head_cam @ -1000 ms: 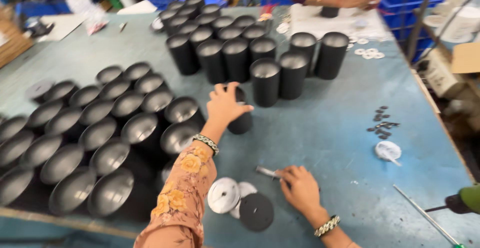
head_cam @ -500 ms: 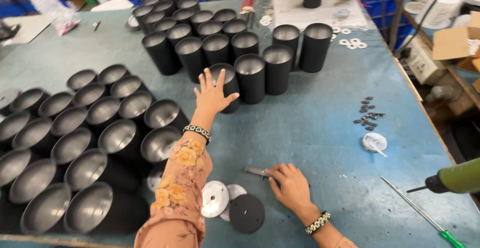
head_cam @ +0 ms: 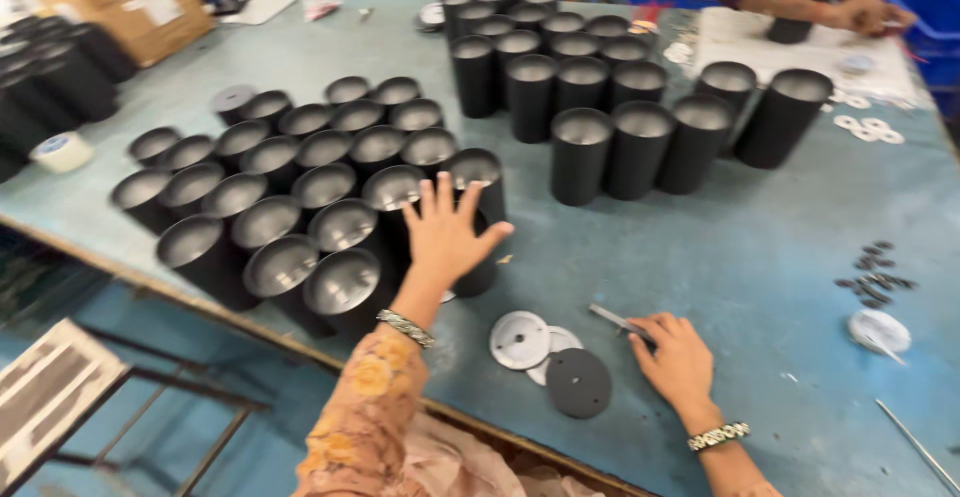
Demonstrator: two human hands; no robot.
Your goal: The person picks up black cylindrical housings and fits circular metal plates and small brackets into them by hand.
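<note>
Black cans [head_cam: 345,222] crowd the bench [head_cam: 740,247] under and left of the left hand [head_cam: 447,235], spread wide on one, while the right hand [head_cam: 678,359] loosely holds a thin tool [head_cam: 618,321] beside loose discs [head_cam: 548,355], none yet fitted.

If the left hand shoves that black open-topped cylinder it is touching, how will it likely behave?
The black open-topped metal cylinder looks hollow and thin-walled, so probably light. It stands tall and upright, so a high push from the left hand might tip it. Tipped, it would likely roll.
</note>
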